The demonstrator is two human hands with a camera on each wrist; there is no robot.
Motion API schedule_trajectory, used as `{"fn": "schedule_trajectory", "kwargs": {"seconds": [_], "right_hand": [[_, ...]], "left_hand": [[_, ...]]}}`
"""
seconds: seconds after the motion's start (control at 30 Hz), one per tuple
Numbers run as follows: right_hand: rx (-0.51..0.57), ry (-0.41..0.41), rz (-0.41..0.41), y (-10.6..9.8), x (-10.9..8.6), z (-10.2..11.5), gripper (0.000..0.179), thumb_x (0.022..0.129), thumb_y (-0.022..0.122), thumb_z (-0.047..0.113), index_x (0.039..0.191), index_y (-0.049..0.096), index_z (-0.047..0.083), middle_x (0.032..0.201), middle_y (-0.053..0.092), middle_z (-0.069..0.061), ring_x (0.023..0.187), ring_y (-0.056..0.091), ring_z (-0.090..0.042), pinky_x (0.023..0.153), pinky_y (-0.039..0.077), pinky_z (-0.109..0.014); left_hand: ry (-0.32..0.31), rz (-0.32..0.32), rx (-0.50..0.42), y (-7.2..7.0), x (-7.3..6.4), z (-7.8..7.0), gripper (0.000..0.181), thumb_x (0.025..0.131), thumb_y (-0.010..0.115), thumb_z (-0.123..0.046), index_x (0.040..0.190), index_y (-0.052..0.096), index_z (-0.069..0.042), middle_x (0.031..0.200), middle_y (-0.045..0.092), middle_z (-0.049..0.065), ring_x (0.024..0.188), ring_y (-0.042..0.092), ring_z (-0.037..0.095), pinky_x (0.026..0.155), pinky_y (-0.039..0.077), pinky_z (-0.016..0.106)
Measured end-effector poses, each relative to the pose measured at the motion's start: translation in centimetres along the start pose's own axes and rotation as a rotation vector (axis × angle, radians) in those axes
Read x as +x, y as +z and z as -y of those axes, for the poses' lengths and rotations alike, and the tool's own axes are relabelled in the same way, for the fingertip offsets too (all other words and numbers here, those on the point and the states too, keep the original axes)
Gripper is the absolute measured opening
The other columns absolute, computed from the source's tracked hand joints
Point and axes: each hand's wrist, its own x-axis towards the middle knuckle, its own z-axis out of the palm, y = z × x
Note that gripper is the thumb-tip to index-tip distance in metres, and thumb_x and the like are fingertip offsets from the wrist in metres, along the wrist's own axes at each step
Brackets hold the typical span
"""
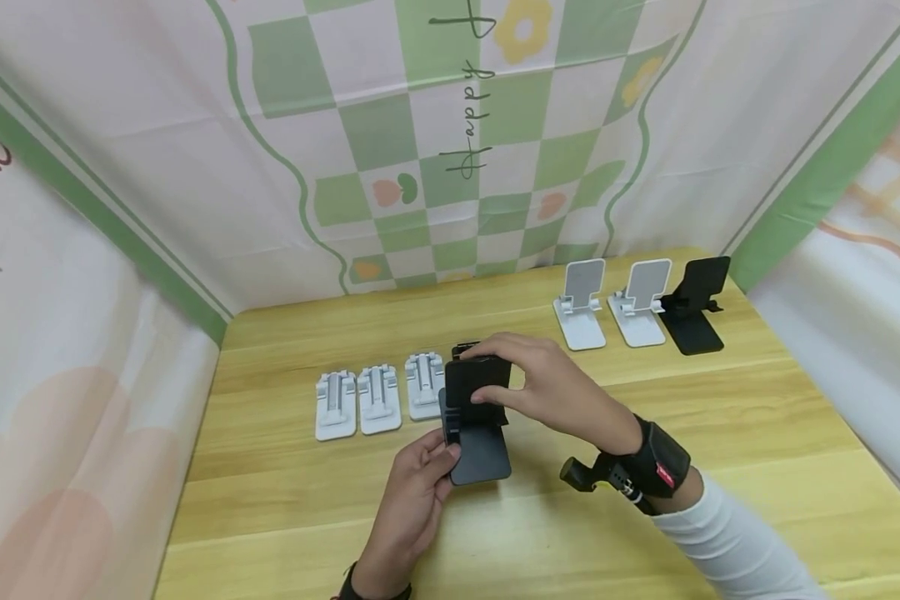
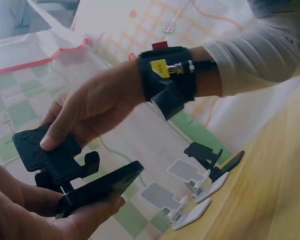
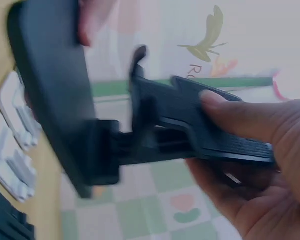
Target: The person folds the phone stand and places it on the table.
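A black folding phone stand (image 1: 482, 458) is held up over the table, opened out, its back panel (image 3: 165, 102) raised from the base (image 3: 52, 85). My left hand (image 1: 422, 473) grips the base by its left edge, thumb on top. With thumb and fingers, my right hand (image 1: 543, 379) pinches the back panel near its upper end. The left wrist view shows the right thumb lying flat on the panel's textured face (image 2: 40, 152). Just beyond the held stand, another black stand (image 1: 459, 350) lies mostly hidden behind it and the right hand.
Three white stands lie folded in a row at left: one (image 1: 336, 408), a second (image 1: 379, 400) and a third (image 1: 423, 387). At the back right stand two opened white stands (image 1: 583, 327) and an opened black stand (image 1: 693, 329). A patterned cloth (image 1: 450, 233) hangs behind the wooden table (image 1: 570, 533).
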Motion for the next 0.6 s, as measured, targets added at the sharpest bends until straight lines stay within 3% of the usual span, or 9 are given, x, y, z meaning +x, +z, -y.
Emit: {"fn": "schedule_trajectory", "kwargs": {"seconds": [0.23, 0.6], "right_hand": [[0.308, 0.108, -0.063, 1.7, -1.0, -0.9, 0.051, 0.078, 0.078, 0.031, 0.123, 0.061, 0.015, 0.123, 0.065, 0.002, 0.110, 0.062, -0.011, 0.097, 0.052, -0.030], [0.383, 0.085, -0.152, 3.2, -1.6, -1.9, 0.043, 0.078, 0.078, 0.022, 0.117, 0.063, 0.011, 0.114, 0.067, -0.001, 0.104, 0.064, -0.014, 0.093, 0.055, -0.032]], "left_hand": [[-0.013, 0.014, -0.035, 0.2, -0.2, -0.4, 0.047, 0.098, 0.046, 0.001, 0.138, 0.031, 0.020, 0.137, 0.049, 0.032, 0.120, 0.056, 0.029, 0.098, 0.049, 0.036], [-0.003, 0.031, -0.034, 0.2, -0.4, -0.7, 0.047, 0.098, 0.046, 0.000, 0.138, 0.031, 0.021, 0.137, 0.049, 0.032, 0.120, 0.056, 0.030, 0.098, 0.048, 0.037]]}}
